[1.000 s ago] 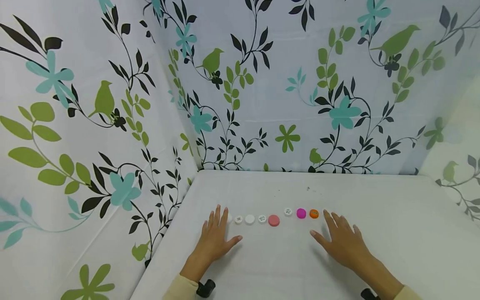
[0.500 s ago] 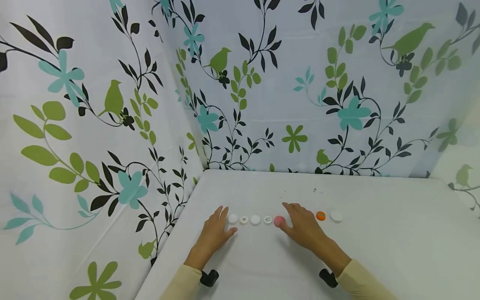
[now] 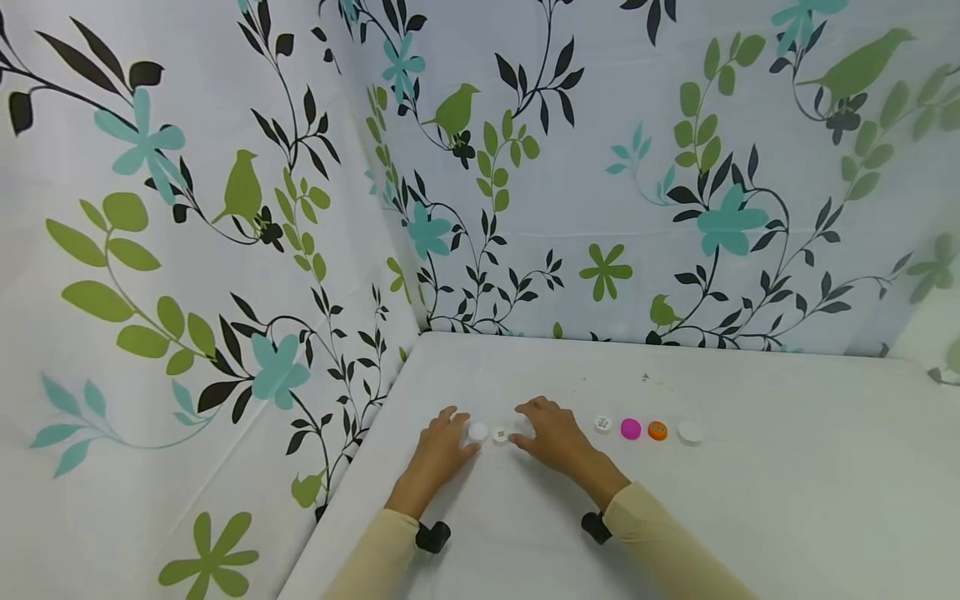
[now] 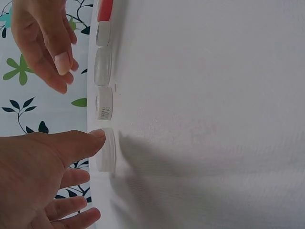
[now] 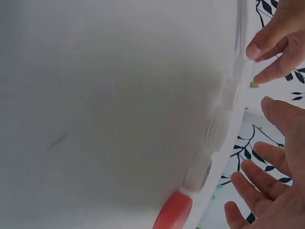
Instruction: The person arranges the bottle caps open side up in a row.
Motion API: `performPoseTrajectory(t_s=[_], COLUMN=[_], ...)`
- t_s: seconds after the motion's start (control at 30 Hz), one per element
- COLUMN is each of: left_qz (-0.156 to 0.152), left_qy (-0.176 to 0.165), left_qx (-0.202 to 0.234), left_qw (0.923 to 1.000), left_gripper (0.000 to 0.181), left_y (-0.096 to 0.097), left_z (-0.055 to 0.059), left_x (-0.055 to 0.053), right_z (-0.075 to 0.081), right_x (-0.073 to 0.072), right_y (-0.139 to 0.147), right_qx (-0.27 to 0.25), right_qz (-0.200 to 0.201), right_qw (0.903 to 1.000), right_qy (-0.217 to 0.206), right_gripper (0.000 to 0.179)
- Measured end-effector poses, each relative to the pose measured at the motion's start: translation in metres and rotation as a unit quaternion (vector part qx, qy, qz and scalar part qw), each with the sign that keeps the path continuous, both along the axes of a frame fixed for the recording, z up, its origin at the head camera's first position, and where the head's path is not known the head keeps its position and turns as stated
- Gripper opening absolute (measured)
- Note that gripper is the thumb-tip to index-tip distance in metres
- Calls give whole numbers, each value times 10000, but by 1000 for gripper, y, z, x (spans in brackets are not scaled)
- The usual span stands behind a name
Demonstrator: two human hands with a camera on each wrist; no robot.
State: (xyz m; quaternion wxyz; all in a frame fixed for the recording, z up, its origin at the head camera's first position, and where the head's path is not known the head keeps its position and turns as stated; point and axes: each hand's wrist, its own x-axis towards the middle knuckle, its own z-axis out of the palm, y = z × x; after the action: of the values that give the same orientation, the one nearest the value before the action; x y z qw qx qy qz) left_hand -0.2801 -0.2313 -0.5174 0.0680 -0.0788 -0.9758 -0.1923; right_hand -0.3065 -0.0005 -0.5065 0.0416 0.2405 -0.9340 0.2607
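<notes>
Small round bottle caps lie in a row across the white table. My left hand is at the row's left end, its thumb and fingers loosely bent beside a plain white cap. In the left wrist view the thumb tip overlaps this white cap. My right hand hovers over the row with spread, relaxed fingers and nothing between them. Its thumb points at a small white cap with marks on top. Behind it are hidden, in the head view, more white caps and the salmon-red cap.
Right of the right hand lie a white marked cap, a magenta cap, an orange cap and a wider white cap. A patterned curtain hangs along the table's back and left edges.
My right hand has swept left along the row from beyond the orange cap, uncovering the wide white, orange and magenta caps. The left hand's fingers have bent in slightly by the leftmost cap.
</notes>
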Motion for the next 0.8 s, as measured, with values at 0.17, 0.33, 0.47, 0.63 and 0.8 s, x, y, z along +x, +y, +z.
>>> performPoseTrajectory(t_s=[0.17,0.33,0.47,0.63,0.8], left_qz=[24,83,95,23,-45], left_qy=[-132,-203,-290,-233,-78], left_qx=[18,5,-8,-182,-332], left_qw=[9999,9998,9995,9996,9994], left_gripper=[50,47,44,40,39], left_y=[1,-1,0,3,4], left_z=[1,4,5,4,2], left_x=[-2,-4,-7,-12,-14], right_z=[1,4,3,2,-4], right_x=[-3,-5,-9,-11,-11], right_y=[-17,-34,-48,-61,-67], right_qx=[106,477,810,1041,1145], right_qz=[226,297,316,283,254], right_qw=[9997,9984,9962,9941,9931], right_qy=[-62,-86,-27,-58,-92], right_gripper=[51,52,52,48,46])
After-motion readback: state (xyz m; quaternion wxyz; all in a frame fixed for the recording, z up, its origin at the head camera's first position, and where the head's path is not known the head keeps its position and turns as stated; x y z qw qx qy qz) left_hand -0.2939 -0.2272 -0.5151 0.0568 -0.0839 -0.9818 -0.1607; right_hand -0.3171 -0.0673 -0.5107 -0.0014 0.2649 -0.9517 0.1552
